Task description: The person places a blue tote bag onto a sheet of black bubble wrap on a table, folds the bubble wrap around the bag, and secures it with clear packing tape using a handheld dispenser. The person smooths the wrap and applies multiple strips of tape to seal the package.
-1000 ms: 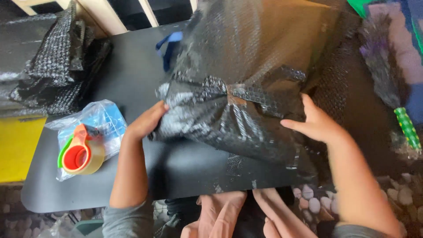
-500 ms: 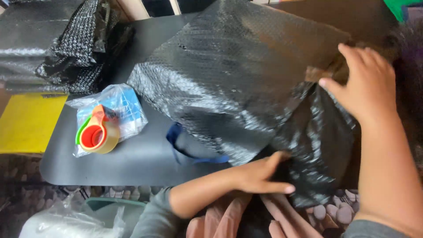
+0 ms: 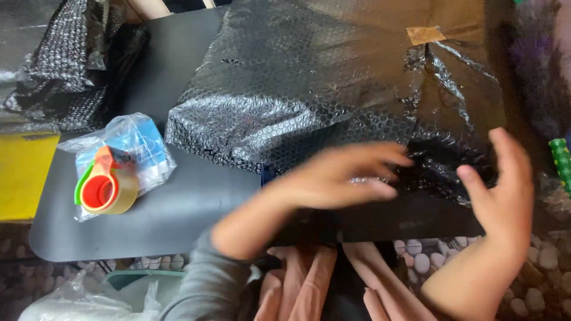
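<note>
Parcel (image 3: 333, 89) in black bubble wrap, large, lying across the far right part of the dark table (image 3: 178, 202), its near flap reaching almost to the near edge. Strip of brown tape (image 3: 424, 34) holding a fold near the parcel's far side.

Left hand (image 3: 339, 178) crossed over from the left, palm down, fingers stretched out and close together, flat on the wrap's near edge; blurred, so contact hard to judge exactly. Forearm in a grey sleeve, rising from the near edge. Right hand (image 3: 502, 184) at the near right corner of the parcel, palm turned inward, fingers loosely spread and slightly curled against the wrap's side, gripping nothing firmly as far as visible.

Best handled by pressing the loose flap flat and taut before any taping, smoothing from the middle outward, keeping both palms wide to stop the wrap springing back.

Tape dispenser (image 3: 107, 187), orange and green, resting on a clear plastic bag (image 3: 140, 145) near the left edge. Heap of spare bubble wrap (image 3: 71, 65) at the far left corner.
</note>
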